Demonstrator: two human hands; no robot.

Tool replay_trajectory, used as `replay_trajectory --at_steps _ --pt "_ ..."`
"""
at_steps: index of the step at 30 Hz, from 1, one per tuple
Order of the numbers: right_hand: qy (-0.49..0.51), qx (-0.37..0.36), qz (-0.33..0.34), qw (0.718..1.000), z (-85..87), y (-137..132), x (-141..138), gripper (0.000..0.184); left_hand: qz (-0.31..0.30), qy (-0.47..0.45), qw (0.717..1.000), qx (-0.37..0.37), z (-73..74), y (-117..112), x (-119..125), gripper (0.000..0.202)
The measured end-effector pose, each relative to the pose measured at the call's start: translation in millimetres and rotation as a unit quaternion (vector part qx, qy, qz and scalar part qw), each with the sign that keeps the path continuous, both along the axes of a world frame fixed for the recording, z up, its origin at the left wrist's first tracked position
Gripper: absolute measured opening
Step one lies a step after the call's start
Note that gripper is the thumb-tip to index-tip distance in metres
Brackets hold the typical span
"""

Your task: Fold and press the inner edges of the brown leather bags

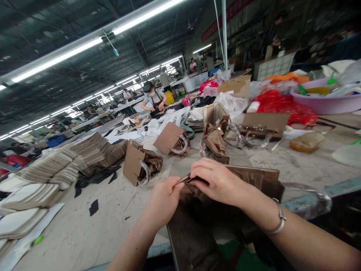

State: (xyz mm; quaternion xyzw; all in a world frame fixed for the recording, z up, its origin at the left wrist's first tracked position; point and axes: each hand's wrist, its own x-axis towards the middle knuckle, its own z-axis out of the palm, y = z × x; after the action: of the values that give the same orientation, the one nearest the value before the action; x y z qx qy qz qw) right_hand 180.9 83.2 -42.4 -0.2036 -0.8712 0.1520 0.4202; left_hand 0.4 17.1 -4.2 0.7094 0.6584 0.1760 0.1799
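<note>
A brown handbag (pixel 191 233) lies at the table's near edge, its body tilted and partly hidden by my arms. My left hand (pixel 166 197) pinches the bag's folded edge between thumb and fingers. Close beside it, my right hand (pixel 216 180) is closed on the same edge, fingers curled over the material. A plastic-wrapped handle (pixel 307 192) sticks out to the right of the bag. Just beyond my hands lie more brown bags with wrapped handles: one on the left (pixel 132 163), one in the middle (pixel 170 139) and a crumpled one (pixel 216 141).
Stacked brown panels (pixel 91 148) and pale padded pieces (pixel 25 194) fill the table's left side. Black scraps (pixel 94 207) lie nearby. At the right are a flat brown bag (pixel 265 122), red plastic bags (pixel 284 107) and a pink basin (pixel 324 101). A co-worker (pixel 153 98) works farther back.
</note>
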Motion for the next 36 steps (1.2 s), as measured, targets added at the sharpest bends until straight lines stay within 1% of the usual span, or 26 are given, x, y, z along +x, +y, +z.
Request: replay_trajectory --at_steps 2,3,4,8,11,15,19,24,30,36 --pt "0.043 -0.057 -0.012 0.997 -1.1 2 2 0.020 0.001 -0.007 1.000 -0.009 -0.8 0 -1 0.024" --pt "0.050 -0.072 -0.020 0.996 -1.2 3 3 0.023 -0.001 -0.007 1.000 -0.012 -1.1 -1 -2 0.024" --pt "0.047 -0.071 -0.022 0.996 -0.9 4 4 0.025 -0.004 -0.006 1.000 -0.013 -1.3 -1 -2 0.024" --pt "0.005 -0.008 0.002 1.000 1.7 6 6 0.024 -0.008 0.006 1.000 -0.009 -1.0 0 -3 0.025" --pt "-0.008 0.015 0.030 0.999 2.3 7 6 0.017 -0.007 0.004 1.000 -0.009 -0.3 0 -3 0.025" --pt "-0.018 0.037 0.022 0.999 0.5 7 4 0.008 -0.010 0.007 1.000 -0.005 0.1 0 -2 0.025" --pt "-0.022 0.032 0.002 0.999 -0.1 6 1 0.011 -0.020 0.016 1.000 -0.002 0.1 0 -2 0.024" --pt "-0.019 0.019 -0.012 1.000 -0.2 5 -1 0.011 -0.032 0.005 0.999 -0.006 0.6 0 -3 0.025" --pt "-0.014 0.020 -0.015 1.000 0.8 4 -3 0.014 -0.031 0.009 0.999 -0.002 0.4 0 -3 0.024" --pt "-0.019 0.025 -0.030 0.999 3.6 2 -5 0.014 -0.033 0.015 0.999 0.019 -0.2 1 -2 0.022"
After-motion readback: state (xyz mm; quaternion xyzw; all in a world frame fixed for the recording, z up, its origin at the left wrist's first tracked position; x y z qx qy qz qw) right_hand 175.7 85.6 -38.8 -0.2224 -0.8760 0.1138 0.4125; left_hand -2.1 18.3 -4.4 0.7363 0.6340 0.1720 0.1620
